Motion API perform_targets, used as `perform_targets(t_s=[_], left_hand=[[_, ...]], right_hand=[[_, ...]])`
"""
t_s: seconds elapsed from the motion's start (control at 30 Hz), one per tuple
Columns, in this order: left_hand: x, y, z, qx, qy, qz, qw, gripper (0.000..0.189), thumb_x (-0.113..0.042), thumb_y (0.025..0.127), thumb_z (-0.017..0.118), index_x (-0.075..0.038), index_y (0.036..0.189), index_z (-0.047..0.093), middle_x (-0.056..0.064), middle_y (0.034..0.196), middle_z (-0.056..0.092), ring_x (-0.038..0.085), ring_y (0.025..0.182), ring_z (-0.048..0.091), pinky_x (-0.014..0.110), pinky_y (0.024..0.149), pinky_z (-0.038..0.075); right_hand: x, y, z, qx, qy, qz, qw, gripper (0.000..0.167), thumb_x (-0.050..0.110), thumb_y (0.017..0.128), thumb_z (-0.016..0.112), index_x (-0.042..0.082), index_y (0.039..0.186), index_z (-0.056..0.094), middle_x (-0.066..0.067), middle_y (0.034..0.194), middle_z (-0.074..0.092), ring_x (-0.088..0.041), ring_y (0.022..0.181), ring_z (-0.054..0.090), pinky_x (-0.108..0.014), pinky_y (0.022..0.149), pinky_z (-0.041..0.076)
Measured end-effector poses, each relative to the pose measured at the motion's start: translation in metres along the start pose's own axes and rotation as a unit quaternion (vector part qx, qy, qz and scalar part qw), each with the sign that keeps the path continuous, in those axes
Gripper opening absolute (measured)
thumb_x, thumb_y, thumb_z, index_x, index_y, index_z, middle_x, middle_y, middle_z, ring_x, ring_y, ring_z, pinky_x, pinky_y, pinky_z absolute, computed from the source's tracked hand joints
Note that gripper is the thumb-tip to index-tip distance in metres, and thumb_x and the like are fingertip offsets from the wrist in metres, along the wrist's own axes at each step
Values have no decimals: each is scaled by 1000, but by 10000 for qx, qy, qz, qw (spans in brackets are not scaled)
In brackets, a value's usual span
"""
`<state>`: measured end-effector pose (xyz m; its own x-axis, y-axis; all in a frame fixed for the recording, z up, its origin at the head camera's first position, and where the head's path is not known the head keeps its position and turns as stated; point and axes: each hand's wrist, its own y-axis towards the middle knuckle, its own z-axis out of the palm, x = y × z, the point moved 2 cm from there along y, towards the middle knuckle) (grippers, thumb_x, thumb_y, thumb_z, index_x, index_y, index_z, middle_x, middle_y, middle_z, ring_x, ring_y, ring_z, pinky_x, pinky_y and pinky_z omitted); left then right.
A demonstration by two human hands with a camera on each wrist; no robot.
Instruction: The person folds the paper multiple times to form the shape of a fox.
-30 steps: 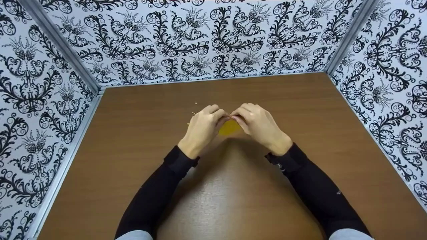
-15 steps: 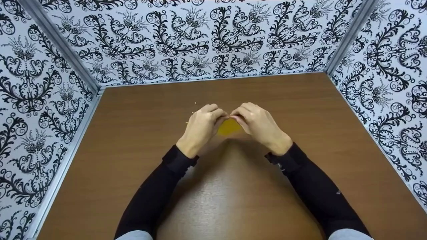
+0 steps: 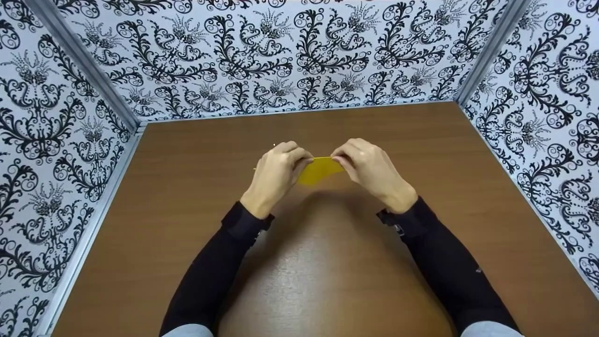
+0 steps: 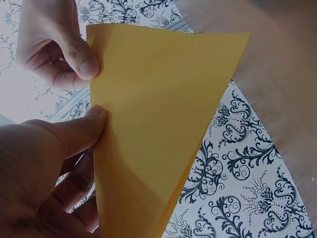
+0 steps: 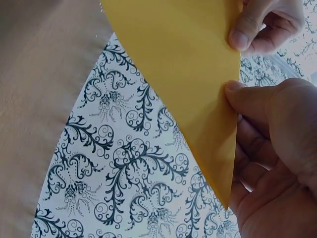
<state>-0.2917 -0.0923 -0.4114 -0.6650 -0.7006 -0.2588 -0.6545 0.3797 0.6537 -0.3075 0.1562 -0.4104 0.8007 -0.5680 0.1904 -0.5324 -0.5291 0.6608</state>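
Note:
A piece of yellow paper (image 3: pixel 319 171) hangs between the two hands over the middle of the table. My left hand (image 3: pixel 277 169) pinches its upper edge at one side, thumb on the near face. A short way along the same edge, my right hand (image 3: pixel 369 167) pinches it too. Seen from the left wrist, the paper (image 4: pixel 153 94) tapers downward, and a second layer shows along its slanted side. In the right wrist view the yellow paper (image 5: pixel 185 74) narrows to a point by the right palm. The fingers behind the paper are partly hidden.
Beneath the hands lies a brown wooden table (image 3: pixel 299 276). A tiny pale speck (image 3: pixel 274 145) and a small yellowish bit (image 3: pixel 254 168) show near the left hand. Patterned walls (image 3: pixel 299 56) with grey metal corner strips enclose the back and both sides.
The hands have drawn apart along the paper's upper edge from nearly touching, and have risen slightly in view. More of the yellow paper now shows between them.

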Motion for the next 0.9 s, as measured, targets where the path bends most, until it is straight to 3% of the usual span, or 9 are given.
perform_targets(t_s=[0.9], left_hand=[[22,0,-10,-165,-11,-238,9996,16,-23,111,80,-11,110,91,7,102,83,26,92,79,37,86,68]], right_hand=[[-25,-2,-20,159,-197,499,9984,9,8,110,81,0,114,83,-17,106,84,-37,96,81,-49,88,70]])
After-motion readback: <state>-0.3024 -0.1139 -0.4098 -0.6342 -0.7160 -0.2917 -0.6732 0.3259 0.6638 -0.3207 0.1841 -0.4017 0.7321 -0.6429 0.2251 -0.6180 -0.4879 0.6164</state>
